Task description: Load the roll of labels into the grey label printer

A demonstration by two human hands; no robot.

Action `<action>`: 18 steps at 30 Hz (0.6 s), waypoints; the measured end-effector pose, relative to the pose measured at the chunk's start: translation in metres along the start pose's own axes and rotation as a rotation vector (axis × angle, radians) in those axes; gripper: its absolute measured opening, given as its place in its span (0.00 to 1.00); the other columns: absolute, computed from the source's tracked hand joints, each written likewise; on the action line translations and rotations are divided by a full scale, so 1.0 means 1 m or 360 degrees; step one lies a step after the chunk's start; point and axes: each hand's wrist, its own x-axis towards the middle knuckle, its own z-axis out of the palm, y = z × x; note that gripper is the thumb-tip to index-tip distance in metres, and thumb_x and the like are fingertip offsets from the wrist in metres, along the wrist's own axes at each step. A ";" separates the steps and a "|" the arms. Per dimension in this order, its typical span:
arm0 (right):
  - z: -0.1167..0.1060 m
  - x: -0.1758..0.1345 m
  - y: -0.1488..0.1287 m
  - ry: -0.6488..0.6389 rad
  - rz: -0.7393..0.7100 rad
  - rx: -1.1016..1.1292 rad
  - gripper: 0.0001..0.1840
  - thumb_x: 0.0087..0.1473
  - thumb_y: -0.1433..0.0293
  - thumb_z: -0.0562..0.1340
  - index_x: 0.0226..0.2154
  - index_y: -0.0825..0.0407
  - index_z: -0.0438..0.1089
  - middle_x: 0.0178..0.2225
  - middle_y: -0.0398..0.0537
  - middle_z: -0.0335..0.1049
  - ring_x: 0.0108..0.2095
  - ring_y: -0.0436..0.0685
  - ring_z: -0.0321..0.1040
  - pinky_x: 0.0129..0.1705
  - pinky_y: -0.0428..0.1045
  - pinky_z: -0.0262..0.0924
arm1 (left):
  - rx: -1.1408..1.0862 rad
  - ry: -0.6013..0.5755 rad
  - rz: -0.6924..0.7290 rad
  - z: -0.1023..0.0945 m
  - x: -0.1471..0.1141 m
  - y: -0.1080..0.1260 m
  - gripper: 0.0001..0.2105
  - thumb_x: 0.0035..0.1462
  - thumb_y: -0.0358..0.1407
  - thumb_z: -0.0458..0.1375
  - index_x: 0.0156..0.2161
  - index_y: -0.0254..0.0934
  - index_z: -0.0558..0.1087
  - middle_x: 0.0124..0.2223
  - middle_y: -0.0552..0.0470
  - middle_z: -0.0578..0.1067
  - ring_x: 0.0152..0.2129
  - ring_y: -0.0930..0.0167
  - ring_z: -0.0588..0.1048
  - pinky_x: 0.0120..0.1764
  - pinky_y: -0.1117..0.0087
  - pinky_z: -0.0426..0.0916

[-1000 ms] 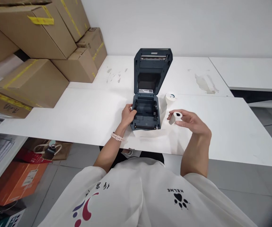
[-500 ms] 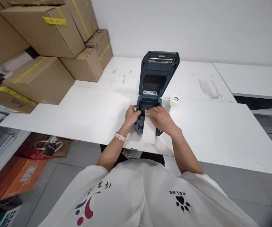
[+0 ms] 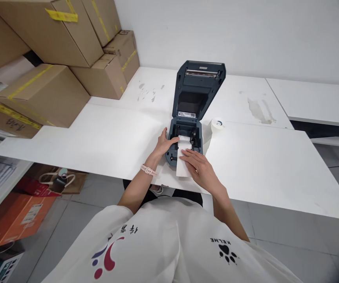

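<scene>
A dark blue-grey label printer (image 3: 199,98) stands on the table with its lid raised. A white label strip (image 3: 183,167) lies along its lower part and hangs out over the front. My left hand (image 3: 165,144) is at the printer's left side, fingers apart, its thumb reaching in to the strip's left edge. My right hand (image 3: 200,167) lies over the strip with its fingers stretched out flat across it. The rear end of the strip runs back into the printer's bay between dark holders.
A label roll (image 3: 217,124) with a loose tail stands right of the printer on the white table (image 3: 260,165). Cardboard boxes (image 3: 44,96) are stacked at the left. An orange box (image 3: 24,216) sits below, on the left.
My right hand has moved back toward me along the strip, uncovering the printer's bay. My left thumb has shifted slightly right, to the strip's edge. The view has tilted slightly.
</scene>
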 end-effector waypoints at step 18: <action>-0.091 0.104 0.073 0.0854 0.0322 0.0501 0.38 0.64 0.46 0.56 0.69 0.41 0.48 0.73 0.48 0.46 0.72 0.60 0.47 0.70 0.65 0.49 | 0.0402 -0.0154 0.0270 0.000 -0.091 -0.002 0.50 0.53 0.57 0.63 0.73 0.52 0.40 0.77 0.50 0.41 0.73 0.53 0.43 0.70 0.49 0.49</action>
